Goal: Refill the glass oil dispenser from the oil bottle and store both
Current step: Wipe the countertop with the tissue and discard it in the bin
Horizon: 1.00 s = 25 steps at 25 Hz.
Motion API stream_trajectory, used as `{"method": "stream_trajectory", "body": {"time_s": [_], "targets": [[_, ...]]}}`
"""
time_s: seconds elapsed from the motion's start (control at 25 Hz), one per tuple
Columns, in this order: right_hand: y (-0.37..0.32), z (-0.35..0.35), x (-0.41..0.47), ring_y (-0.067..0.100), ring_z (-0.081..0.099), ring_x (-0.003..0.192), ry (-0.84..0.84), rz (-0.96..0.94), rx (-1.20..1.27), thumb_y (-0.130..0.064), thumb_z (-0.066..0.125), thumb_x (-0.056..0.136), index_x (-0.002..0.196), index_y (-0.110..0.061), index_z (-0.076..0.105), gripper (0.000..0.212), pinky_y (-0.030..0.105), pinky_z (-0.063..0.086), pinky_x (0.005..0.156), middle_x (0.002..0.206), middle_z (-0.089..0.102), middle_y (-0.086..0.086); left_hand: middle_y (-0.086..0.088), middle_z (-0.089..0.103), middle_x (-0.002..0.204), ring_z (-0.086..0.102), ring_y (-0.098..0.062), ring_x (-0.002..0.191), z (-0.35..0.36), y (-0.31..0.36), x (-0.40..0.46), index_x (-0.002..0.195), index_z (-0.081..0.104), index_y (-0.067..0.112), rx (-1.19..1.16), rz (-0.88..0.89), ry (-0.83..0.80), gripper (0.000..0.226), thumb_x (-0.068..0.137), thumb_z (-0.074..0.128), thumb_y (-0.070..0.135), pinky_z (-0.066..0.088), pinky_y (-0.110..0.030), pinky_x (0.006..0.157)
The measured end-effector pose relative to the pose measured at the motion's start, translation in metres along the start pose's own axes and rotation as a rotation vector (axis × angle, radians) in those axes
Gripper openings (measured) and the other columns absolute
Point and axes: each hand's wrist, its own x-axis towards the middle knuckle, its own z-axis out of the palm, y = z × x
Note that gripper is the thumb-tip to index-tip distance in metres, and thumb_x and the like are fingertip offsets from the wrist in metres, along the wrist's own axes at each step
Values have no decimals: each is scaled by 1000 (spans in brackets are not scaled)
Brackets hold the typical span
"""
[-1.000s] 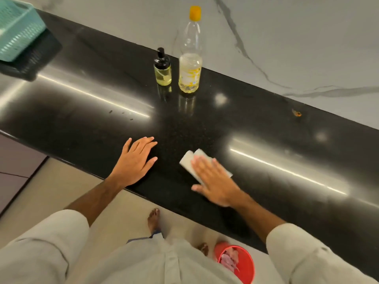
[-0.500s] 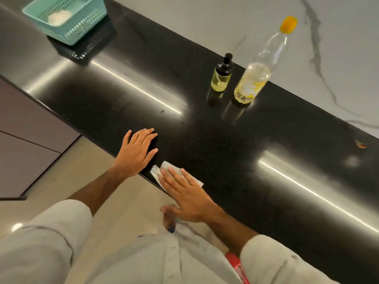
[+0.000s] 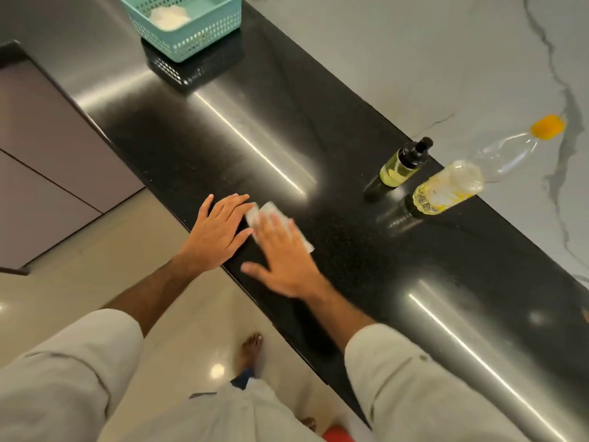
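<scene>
The small glass oil dispenser with a black pump top stands on the black counter near the wall. Right beside it stands the clear plastic oil bottle with a yellow cap, partly filled with yellow oil. My left hand lies flat on the counter near its front edge, fingers straight. My right hand presses a folded white tissue flat against the counter, right next to the left hand. Both hands are well in front of the bottles.
A teal plastic basket with something white inside sits at the far left of the counter. A marble wall runs behind. Cabinet fronts lie left, a red bin by my feet.
My right hand has slid the tissue leftward along the counter until it meets my left hand. The camera view has swung left, bringing the basket into sight.
</scene>
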Motion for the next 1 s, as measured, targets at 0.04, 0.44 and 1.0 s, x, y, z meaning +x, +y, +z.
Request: {"method": "stream_trajectory", "body": {"time_s": [0.04, 0.44, 1.0], "targets": [[-17, 6, -19, 20, -18, 159, -55, -89, -12, -74, 28, 101, 165, -16, -5, 92, 55, -1, 128, 173, -12, 5, -3, 43, 156, 37, -22, 147, 1, -4, -1, 147, 45, 17, -12, -3, 9, 56, 104, 29, 49, 19, -53, 122], [119, -45, 43, 27, -12, 159, 17, 355, -14, -76, 22, 97, 164, -19, -11, 94, 61, 4, 126, 173, -13, 8, -2, 40, 158, 30, -20, 151, 0, -8, -5, 148, 44, 18, -48, -1, 13, 56, 104, 30, 49, 17, -55, 123], [173, -25, -139, 20, -23, 156, -149, 499, 4, -77, 0, 94, 162, -26, -19, 87, 57, 2, 127, 168, -29, -1, -1, 29, 164, 21, -19, 154, 10, 71, 24, 155, 33, 21, 7, 347, -153, 61, 105, 25, 54, 14, -56, 125]]}}
